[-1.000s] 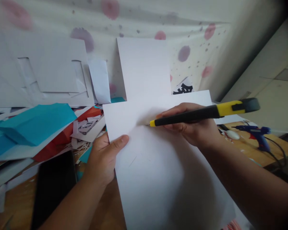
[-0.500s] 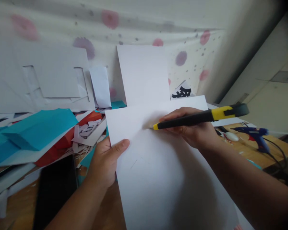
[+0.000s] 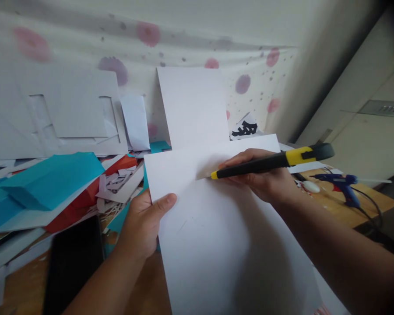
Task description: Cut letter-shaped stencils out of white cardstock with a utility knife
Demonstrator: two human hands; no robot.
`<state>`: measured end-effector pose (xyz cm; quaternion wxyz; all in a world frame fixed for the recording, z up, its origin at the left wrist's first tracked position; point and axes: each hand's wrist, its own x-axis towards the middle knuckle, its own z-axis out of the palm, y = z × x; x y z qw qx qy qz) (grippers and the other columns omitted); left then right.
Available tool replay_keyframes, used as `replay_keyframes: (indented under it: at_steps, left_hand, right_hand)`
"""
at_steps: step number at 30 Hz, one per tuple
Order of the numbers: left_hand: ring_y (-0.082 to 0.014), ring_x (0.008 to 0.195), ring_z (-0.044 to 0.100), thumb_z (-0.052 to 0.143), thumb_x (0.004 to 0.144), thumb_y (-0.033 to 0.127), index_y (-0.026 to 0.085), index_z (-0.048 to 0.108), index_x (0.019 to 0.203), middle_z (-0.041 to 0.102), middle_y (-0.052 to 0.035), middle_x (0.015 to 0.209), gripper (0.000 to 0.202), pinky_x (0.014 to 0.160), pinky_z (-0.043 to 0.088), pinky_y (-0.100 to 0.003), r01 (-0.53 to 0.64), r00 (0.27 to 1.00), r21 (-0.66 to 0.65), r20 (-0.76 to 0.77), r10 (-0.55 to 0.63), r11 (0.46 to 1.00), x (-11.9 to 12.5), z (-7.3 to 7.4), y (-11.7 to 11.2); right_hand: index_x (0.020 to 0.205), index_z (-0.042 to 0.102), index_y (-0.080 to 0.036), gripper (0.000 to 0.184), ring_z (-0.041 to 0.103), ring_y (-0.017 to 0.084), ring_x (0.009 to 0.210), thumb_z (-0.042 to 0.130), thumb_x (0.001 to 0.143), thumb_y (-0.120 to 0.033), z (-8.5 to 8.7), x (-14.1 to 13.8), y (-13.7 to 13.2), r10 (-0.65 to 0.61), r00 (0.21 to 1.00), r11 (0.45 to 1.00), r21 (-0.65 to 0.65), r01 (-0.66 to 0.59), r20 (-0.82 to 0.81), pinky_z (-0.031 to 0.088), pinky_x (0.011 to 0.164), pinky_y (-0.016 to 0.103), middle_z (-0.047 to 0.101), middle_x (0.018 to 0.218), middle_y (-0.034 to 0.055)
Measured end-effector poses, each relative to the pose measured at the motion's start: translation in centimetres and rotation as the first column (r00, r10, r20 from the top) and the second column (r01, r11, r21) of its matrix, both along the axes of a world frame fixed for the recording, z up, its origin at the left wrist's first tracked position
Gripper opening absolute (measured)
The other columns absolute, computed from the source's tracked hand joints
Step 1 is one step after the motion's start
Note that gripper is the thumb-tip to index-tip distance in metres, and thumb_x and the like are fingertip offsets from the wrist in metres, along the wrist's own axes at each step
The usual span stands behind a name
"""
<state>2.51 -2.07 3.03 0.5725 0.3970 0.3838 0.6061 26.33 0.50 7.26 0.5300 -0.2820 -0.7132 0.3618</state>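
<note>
A large white card sheet [image 3: 197, 253] fills the middle of the view, with a short slanted line and faint marks on its surface. My left hand [image 3: 144, 223] grips its left edge, thumb on top and the other fingers hidden underneath. Above the sheet's upper half, my right hand [image 3: 262, 177] is closed around a black and yellow craft knife [image 3: 256, 165], held like a pen. The knife's thin tip points left and meets the card at a short, fine line. Shadow makes the exact contact hard to see.
Behind stands another white panel [image 3: 195, 105]. At left lie folded turquoise card [image 3: 52, 179], red card, paper scraps [image 3: 118, 181] and a dark flat device [image 3: 74, 262]. A blue glue gun [image 3: 343, 183] with its cable rests on the wooden table at right.
The view has shifted slightly. The knife tip sits a little farther right on the card, and a short line shows left of it. My left hand keeps its hold.
</note>
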Motion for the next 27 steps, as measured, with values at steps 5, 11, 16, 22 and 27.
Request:
replay_keyframes:
  at_steps: [5, 11, 16, 22, 27]
  left_hand:
    - [-0.0252, 0.065, 0.069, 0.083, 0.059, 0.029, 0.019, 0.075, 0.091, 0.075, -0.006, 0.078, 0.034, 0.061, 0.057, -0.036, 0.022, 1.0, -0.006, -0.01, -0.022, 1.0, 0.0, 0.1, 0.0]
    - [-0.0274, 0.069, 0.07, 0.082, 0.061, 0.033, 0.017, 0.076, 0.093, 0.076, -0.0085, 0.081, 0.037, 0.06, 0.057, -0.035, 0.049, 0.998, -0.007, -0.036, -0.05, 0.999, -0.1, 0.1, -0.2]
    - [-0.0272, 0.071, 0.07, 0.081, 0.063, 0.033, 0.016, 0.075, 0.092, 0.076, -0.0091, 0.081, 0.034, 0.062, 0.056, -0.033, 0.05, 0.998, -0.008, -0.026, -0.05, 0.999, 0.0, 0.4, -0.5]
    - [-0.026, 0.069, 0.07, 0.081, 0.062, 0.032, 0.016, 0.075, 0.093, 0.076, -0.0087, 0.079, 0.035, 0.066, 0.056, -0.035, 0.038, 0.999, -0.038, -0.016, -0.038, 0.999, 0.4, 0.8, -0.9]
    - [-0.0281, 0.068, 0.07, 0.08, 0.061, 0.031, 0.016, 0.076, 0.09, 0.076, -0.0089, 0.078, 0.033, 0.061, 0.055, -0.035, -0.011, 1.0, -0.029, -0.01, 0.01, 1.0, 0.7, 0.9, -0.9]
  right_hand:
    - [0.09, 0.075, -0.022, 0.018, 0.062, 0.015, 0.061, 0.078, 0.075, -0.032, 0.0, 0.1, 0.0, -0.017, 1.0, 1.0, 0.013, 0.017, 0.015, 0.05, 0.052, 0.028, 0.072, 0.075, 0.0036]
    - [0.087, 0.075, -0.023, 0.013, 0.059, 0.013, 0.056, 0.077, 0.075, -0.023, -0.5, 0.0, 0.1, 0.01, 0.996, 1.0, -0.007, -0.011, -0.093, 0.045, 0.047, 0.026, 0.071, 0.071, 0.002]
    - [0.083, 0.075, -0.022, 0.012, 0.057, 0.011, 0.052, 0.078, 0.072, -0.018, -0.6, -0.1, -0.1, -0.054, 0.993, 0.998, -0.034, 0.051, -0.106, 0.041, 0.043, 0.023, 0.069, 0.069, 0.0011]
    - [0.082, 0.074, -0.022, 0.014, 0.059, 0.012, 0.056, 0.08, 0.07, -0.018, -0.6, -0.1, -0.3, -0.06, 0.99, 0.996, -0.066, 0.052, -0.131, 0.043, 0.044, 0.023, 0.071, 0.072, 0.0011]
    - [0.085, 0.074, -0.021, 0.016, 0.064, 0.014, 0.065, 0.08, 0.071, -0.016, -0.5, 0.6, -0.2, -0.052, 0.995, 0.997, 0.048, 0.057, -0.089, 0.05, 0.053, 0.024, 0.073, 0.078, 0.0029]
